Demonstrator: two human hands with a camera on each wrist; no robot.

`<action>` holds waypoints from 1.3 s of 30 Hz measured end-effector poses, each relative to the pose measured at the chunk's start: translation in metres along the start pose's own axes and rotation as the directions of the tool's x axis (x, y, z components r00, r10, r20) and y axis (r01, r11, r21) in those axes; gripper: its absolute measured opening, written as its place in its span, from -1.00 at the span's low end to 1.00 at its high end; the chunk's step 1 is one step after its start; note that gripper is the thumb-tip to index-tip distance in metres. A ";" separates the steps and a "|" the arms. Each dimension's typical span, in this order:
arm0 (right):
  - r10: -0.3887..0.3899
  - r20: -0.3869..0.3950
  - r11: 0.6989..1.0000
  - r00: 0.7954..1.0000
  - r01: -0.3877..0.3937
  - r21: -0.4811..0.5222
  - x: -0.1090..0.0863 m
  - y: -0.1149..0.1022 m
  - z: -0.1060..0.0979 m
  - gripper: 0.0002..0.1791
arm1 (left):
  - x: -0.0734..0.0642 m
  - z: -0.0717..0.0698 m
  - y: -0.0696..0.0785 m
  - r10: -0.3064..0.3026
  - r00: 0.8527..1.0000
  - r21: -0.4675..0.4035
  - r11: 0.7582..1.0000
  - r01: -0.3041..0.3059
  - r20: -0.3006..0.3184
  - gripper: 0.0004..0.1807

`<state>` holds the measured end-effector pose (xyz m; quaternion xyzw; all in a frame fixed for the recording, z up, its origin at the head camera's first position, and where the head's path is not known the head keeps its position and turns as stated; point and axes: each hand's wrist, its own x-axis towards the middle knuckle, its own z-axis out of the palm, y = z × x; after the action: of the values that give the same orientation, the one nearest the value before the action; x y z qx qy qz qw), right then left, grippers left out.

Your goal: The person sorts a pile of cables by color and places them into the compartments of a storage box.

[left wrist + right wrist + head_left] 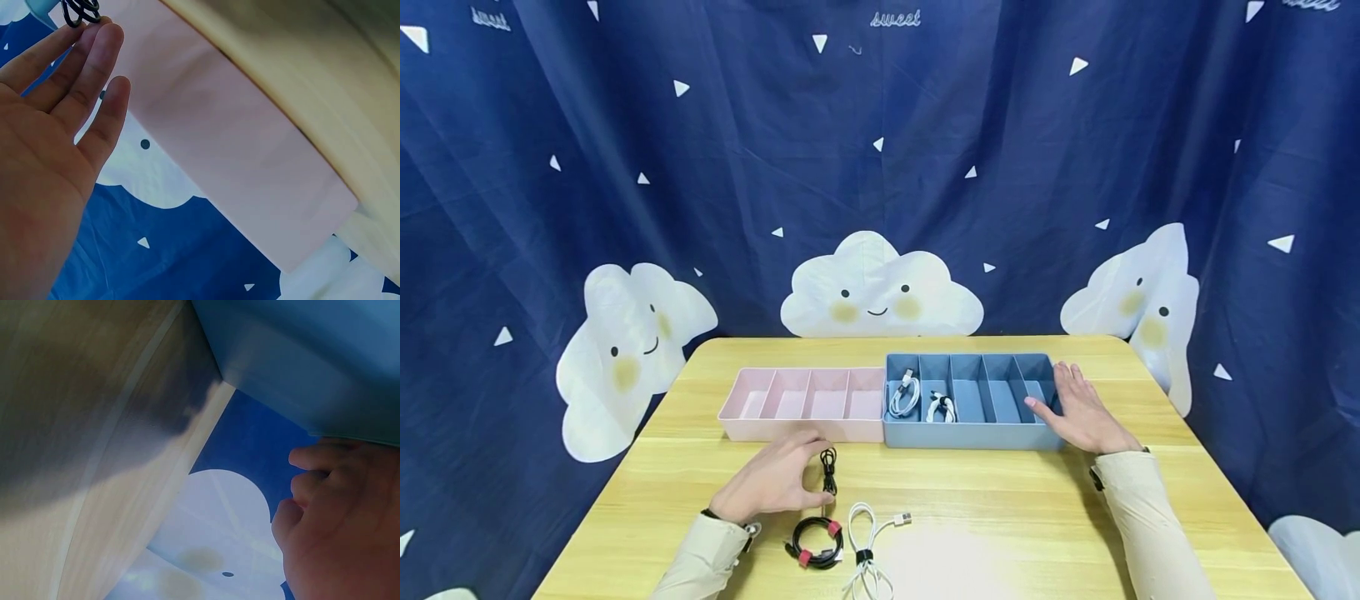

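Between the fingertips and thumb of my left hand (778, 475) is a small bundled black cable (829, 472), its loops (81, 11) at the fingertips in the left wrist view. Just below it on the table lies a coiled black cable (805, 527) with red ties. To its right is a white cable (863, 546) with a black tie and a USB plug. My right hand (1086, 415) rests at the right end of the blue divided box (973, 436), fingers straight along the outer wall and thumb over the last compartment.
A pink divided box (805, 430) stands end to end with the blue one. The blue box's first compartment holds a white cable (905, 396), the second another white cable (942, 407) with a black tie. Behind the wooden table (1000, 500) hangs a dark blue curtain (880, 100).
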<state>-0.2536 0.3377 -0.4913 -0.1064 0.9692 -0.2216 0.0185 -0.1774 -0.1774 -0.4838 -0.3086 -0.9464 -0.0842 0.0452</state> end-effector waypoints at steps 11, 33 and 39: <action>0.004 0.000 1.000 1.000 -0.004 0.003 0.000 0.000 0.000 0.15 | 0.005 -0.011 -0.001 0.008 1.000 0.018 1.000 -0.008 -0.013 -0.16; -0.005 -0.011 1.000 1.000 0.005 0.001 0.000 0.001 0.002 0.15 | 0.015 -0.028 -0.006 -0.070 0.997 -0.052 0.996 0.071 0.021 -0.14; -0.015 -0.020 1.000 1.000 0.015 0.001 -0.001 0.001 0.001 0.14 | 0.017 -0.031 -0.008 -0.083 0.996 -0.062 0.994 0.085 0.024 -0.12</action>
<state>-0.2526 0.3382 -0.4923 -0.1115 0.9683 -0.2234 0.0074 -0.1946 -0.1795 -0.4525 -0.2707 -0.9558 -0.1124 0.0217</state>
